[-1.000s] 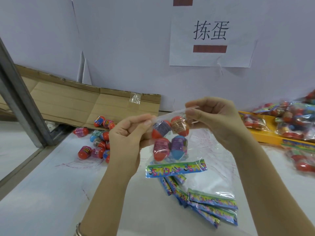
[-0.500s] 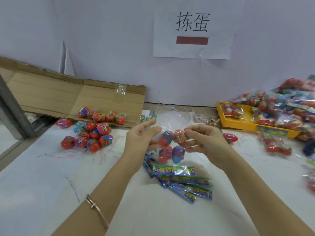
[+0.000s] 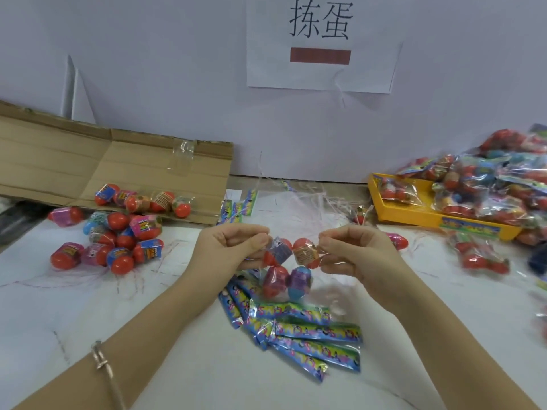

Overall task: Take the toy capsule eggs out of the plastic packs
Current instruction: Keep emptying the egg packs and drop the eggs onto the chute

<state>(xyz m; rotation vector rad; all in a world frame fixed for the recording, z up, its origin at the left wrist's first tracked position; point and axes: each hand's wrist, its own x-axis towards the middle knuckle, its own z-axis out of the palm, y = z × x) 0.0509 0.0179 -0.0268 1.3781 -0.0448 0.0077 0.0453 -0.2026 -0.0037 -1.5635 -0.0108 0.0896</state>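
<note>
Plastic pack (image 3: 284,284), four eggs (image 3: 299,287) | above worktop (image 3: 88,315) centre | left hand (image 3: 233,247), right hand (image 3: 355,253) pinch top edge | step: opening | next: pull apart, tip eggs out

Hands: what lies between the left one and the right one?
In the head view, the left hand and right hand pinch the top of a clear pack stretched between them. Two eggs sit right between the fingertips; two more hang below.

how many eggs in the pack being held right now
4. Blue-labelled egg by the left hand, orange-labelled egg by the right hand, pink egg and purple egg below. More could hide behind.
</note>
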